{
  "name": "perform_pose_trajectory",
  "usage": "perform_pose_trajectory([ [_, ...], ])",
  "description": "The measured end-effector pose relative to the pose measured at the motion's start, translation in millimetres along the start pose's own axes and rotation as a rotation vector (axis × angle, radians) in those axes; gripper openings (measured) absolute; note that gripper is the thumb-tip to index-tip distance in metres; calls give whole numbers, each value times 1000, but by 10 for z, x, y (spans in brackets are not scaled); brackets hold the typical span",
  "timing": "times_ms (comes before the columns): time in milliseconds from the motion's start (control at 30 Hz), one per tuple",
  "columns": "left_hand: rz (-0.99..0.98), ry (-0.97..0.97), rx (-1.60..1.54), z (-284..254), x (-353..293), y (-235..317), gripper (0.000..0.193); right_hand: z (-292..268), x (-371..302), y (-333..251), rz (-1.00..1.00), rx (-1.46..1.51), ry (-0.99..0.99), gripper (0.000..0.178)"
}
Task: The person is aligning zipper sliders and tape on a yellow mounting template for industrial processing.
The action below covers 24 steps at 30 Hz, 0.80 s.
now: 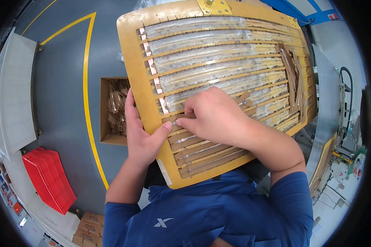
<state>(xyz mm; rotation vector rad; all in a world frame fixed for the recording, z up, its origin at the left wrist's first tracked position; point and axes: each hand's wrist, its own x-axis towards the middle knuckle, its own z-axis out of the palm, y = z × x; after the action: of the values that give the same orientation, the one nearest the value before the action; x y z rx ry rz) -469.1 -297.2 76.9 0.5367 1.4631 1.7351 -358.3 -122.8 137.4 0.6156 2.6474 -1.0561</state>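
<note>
A large tan slotted board (132, 53) rests tilted against my lap, its rows covered with clear and brown tape strips. My left hand (142, 131) grips the board's left edge, thumb pressing on a row. My right hand (216, 115) lies on the board's middle, fingertips pinching a brown tape strip (181, 117) next to my left thumb. Thin metal spring-like parts (202, 150) lie in the lower rows. A bunch of peeled brown strips (294, 76) hangs at the board's right side.
An open cardboard box (105, 111) holding brown strips sits on the grey floor to the left. Yellow floor lines (86, 82) run past it. Red stacked trays (47, 179) lie at lower left, a white table (12, 94) at far left, machinery at right.
</note>
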Motion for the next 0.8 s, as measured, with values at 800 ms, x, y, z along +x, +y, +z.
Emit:
perform_pose_trajectory([
  [800, 14, 87, 316, 75, 31, 33, 112, -449, -703, 882, 317, 33, 297, 38],
])
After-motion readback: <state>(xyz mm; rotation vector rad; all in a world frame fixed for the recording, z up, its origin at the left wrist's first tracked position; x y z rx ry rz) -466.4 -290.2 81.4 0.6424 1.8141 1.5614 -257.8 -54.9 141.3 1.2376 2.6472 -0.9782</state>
